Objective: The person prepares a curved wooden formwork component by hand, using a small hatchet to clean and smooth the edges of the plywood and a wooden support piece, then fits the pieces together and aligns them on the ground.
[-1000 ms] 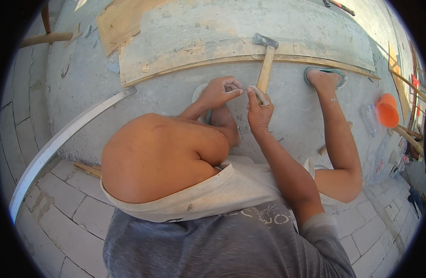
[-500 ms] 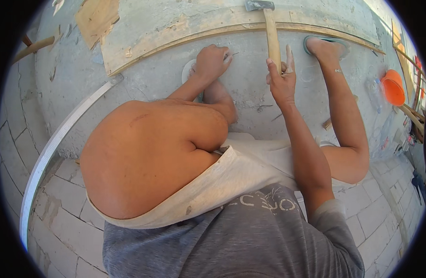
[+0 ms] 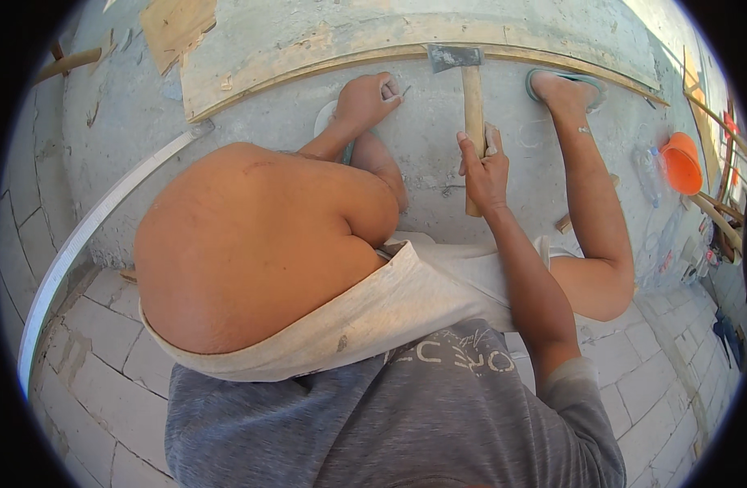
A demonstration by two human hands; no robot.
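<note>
My right hand (image 3: 489, 180) is closed around the wooden handle of a hatchet (image 3: 473, 104), with the butt of the handle sticking out below my palm. The hatchet's dark metal head overlaps the long board's near edge in view. To its left, my left hand (image 3: 369, 101) is closed in a pinch. A thin dark nail (image 3: 406, 91) shows at its fingertips, close to the wooden strip (image 3: 325, 71) along the board; whether its point touches anything I cannot tell. My left forearm passes beside my bent knee, over the slippered left foot.
A wide plywood board (image 3: 268, 57) lies across the far side of the concrete slab (image 3: 430, 163). At left a long metal straightedge (image 3: 105, 220) reaches toward the board's corner. An orange bucket (image 3: 681, 164) and a clear plastic bottle (image 3: 648, 175) are at right, near wood pieces.
The hatchet has come back toward me, its head now lower in view and seen broader. More of the handle's butt shows below my right hand. My left hand stays at nearly the same spot.
</note>
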